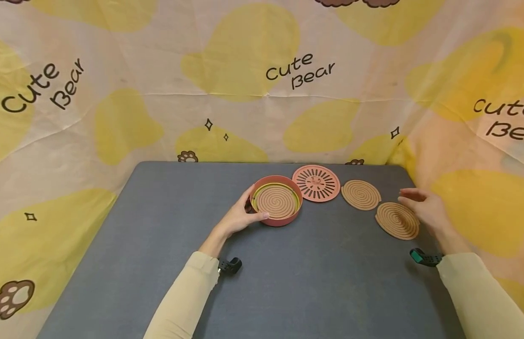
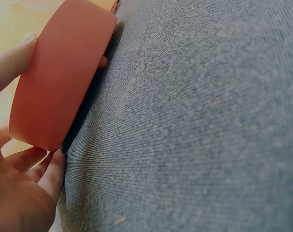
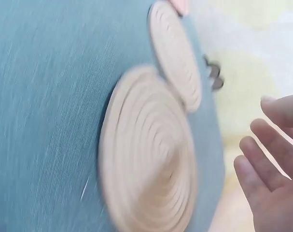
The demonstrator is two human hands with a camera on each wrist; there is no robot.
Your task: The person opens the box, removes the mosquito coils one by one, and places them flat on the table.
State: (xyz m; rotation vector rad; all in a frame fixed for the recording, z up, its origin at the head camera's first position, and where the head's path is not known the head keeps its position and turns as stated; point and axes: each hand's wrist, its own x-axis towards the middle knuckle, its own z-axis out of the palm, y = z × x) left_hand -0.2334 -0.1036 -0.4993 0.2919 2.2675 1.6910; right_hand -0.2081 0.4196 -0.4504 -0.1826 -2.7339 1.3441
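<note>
My left hand (image 1: 240,215) grips a round red mosquito coil holder (image 1: 280,222), thumb at the near rim and fingers around its left side. Inside the holder lies a tan mosquito coil (image 1: 276,201), with a yellow-green ring showing around it. The left wrist view shows the holder's plain red side wall (image 2: 64,72) between thumb and fingers. My right hand (image 1: 429,212) hovers at the right edge of a second coil (image 1: 397,221), its fingers loosely bent around nothing. In the right wrist view this coil (image 3: 146,159) lies flat, apart from the fingertips (image 3: 245,164).
A third coil (image 1: 361,195) lies left of and behind the one by my right hand. Beside the holder is a pink slotted round lid (image 1: 316,183). All rest on a grey cloth-covered table (image 1: 312,282), with a patterned curtain (image 1: 245,70) behind and at both sides.
</note>
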